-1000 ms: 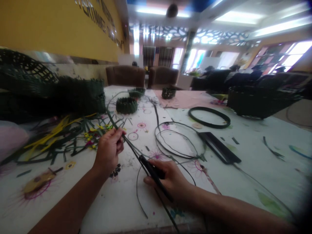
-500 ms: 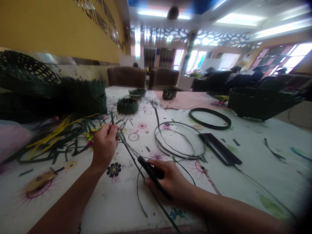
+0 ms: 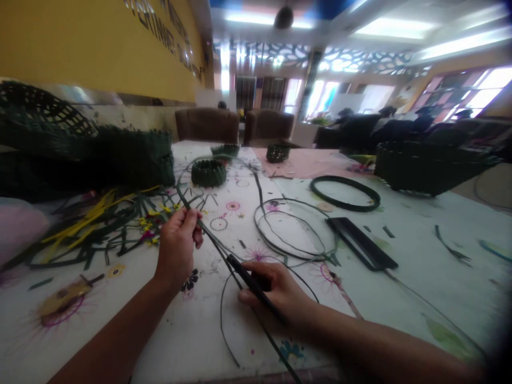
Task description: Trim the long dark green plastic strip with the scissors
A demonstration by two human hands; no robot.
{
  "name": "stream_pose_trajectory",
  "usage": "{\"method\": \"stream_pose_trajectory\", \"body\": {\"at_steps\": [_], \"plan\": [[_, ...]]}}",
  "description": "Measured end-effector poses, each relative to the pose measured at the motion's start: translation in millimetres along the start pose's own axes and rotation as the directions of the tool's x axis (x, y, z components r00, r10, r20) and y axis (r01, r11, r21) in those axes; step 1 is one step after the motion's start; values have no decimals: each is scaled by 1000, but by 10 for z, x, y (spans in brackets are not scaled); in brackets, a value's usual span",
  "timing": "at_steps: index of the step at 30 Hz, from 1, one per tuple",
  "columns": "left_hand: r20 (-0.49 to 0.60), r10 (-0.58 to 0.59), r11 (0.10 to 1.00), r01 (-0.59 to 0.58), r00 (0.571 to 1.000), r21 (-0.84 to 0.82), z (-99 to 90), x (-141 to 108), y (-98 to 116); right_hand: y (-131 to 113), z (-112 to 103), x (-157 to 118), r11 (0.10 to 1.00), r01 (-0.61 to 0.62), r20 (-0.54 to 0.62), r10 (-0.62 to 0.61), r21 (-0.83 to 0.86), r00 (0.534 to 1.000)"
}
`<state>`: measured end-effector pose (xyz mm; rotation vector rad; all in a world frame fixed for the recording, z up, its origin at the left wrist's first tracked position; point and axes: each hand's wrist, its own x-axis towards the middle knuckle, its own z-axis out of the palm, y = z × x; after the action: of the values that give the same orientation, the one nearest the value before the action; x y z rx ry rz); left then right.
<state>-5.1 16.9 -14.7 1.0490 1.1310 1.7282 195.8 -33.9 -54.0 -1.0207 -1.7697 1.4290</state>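
Observation:
My left hand (image 3: pixel 180 242) is closed, pinching a dark green flat strip (image 3: pixel 216 242) between thumb and fingers. From there the strip runs down and right to the tip of a slim black hand tool (image 3: pixel 256 290), where it shows as narrower strands. My right hand (image 3: pixel 282 293) is wrapped round this tool; I cannot make out its exact kind, nor any blade. Beyond my left hand the strip arches up and over behind a small woven green basket (image 3: pixel 208 173). A thin strand (image 3: pixel 222 320) curls down to the table below the tool.
On the left lie loose green and yellow strips (image 3: pixel 96 218) before large woven baskets (image 3: pixel 136 160). A coiled strand (image 3: pixel 296 256), a green ring (image 3: pixel 314 186) and a black frame-shaped object (image 3: pixel 352 245) lie right of centre. Another large basket (image 3: pixel 424 168) stands at the far right.
My left hand has shifted slightly right with the strip, which now shows a wider arch behind it. My right hand and the black tool have hardly moved.

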Motion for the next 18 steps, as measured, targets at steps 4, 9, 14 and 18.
{"method": "stream_pose_trajectory", "body": {"at_steps": [4,9,14,18], "plan": [[-10,-10,1000,10,1000,-28,24,-15,-11,-26,12,-7,1000,5,5,-6,20,1000],[-32,-65,993,62,997,-102,52,-25,-15,-72,37,-31,999,24,11,-24,30,1000],[-38,-142,970,131,989,-205,56,-14,-36,-67,60,-47,999,22,-10,-22,-31,1000],[-38,-178,956,163,983,-243,26,15,-50,-51,69,-29,995,22,-36,-25,-95,999]]}}
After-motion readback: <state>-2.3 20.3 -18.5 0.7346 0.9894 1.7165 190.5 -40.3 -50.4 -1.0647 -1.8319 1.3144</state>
